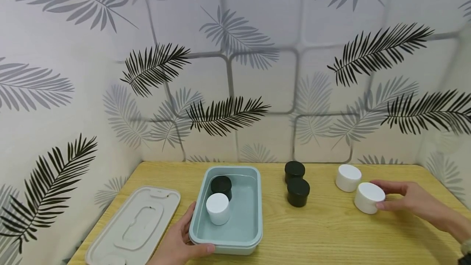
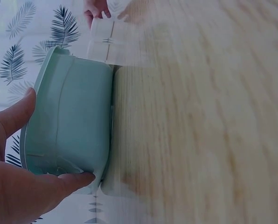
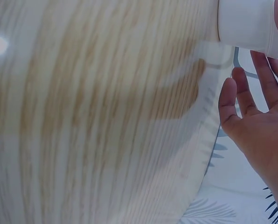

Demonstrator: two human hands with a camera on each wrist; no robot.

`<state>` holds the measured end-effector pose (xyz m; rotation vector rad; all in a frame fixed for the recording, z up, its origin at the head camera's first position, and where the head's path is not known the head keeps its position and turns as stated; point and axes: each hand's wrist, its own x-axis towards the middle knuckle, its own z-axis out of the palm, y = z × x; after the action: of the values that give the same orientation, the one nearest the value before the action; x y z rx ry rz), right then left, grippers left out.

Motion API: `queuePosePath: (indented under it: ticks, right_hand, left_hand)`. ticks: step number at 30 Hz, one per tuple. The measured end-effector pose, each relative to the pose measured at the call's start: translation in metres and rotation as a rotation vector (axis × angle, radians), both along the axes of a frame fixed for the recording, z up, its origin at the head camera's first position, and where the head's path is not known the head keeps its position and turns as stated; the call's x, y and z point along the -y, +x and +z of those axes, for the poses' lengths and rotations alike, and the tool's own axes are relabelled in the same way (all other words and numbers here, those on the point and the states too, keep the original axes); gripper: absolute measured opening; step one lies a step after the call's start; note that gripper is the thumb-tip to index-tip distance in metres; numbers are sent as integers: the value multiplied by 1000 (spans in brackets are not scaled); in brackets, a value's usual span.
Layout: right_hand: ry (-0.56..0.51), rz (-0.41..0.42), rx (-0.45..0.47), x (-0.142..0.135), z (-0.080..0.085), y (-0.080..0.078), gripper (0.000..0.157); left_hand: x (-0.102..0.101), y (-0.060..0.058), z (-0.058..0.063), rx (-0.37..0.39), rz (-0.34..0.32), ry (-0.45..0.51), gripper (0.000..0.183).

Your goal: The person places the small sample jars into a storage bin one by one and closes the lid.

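My left hand [image 1: 180,238] grips the near left corner of a pale blue-green plastic box [image 1: 259,207], with the thumb along its front wall. The left wrist view shows the thumb and fingers spread across the box's outer side. Inside the box sit a black round jar [image 1: 221,185] and a white round jar [image 1: 218,209], both towards its left wall. At the right, my right hand [image 1: 412,203] holds another white jar [image 1: 369,198] between thumb and fingers. This jar [image 3: 246,23] appears at the top right of the right wrist view, the other fingers spread beside it.
A further white jar [image 1: 348,178] stands just behind the held one. Two black jars [image 1: 298,192] stand one behind the other, right of the box. A flat pale lid [image 1: 136,224] lies left of the box. Behind the wooden table [image 1: 312,236] hangs leaf-patterned cloth [image 1: 257,81].
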<state>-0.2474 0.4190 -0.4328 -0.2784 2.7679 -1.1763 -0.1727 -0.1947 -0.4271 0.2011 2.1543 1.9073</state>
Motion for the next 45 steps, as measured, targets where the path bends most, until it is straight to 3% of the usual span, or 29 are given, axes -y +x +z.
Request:
queuePosePath:
  ticks: [11,18,22,25,31,36,45]
  right_hand:
    - [-65,19,-3,3,-1,1,64]
    - [-46,-22,15,11,5,4,66]
    - [-49,-20,-43,23,13,8,64]
    - [-57,-15,-91,37,23,11,64]
    - [-152,-20,-100,76,45,15,70]
    - [-200,-14,-133,115,59,17,67]
    - [-330,109,-73,190,76,16,66]
  left_hand:
    - [-2,-1,1,-3,6,-27,113]
    - [-2,-1,2,-1,9,-25,113]
    - [-1,0,3,4,12,-20,114]
    - [0,-1,3,5,10,-7,113]
    - [0,0,0,-11,13,-38,114]
    - [-1,0,0,-3,10,-51,114]
    - [-1,0,1,1,14,-58,115]
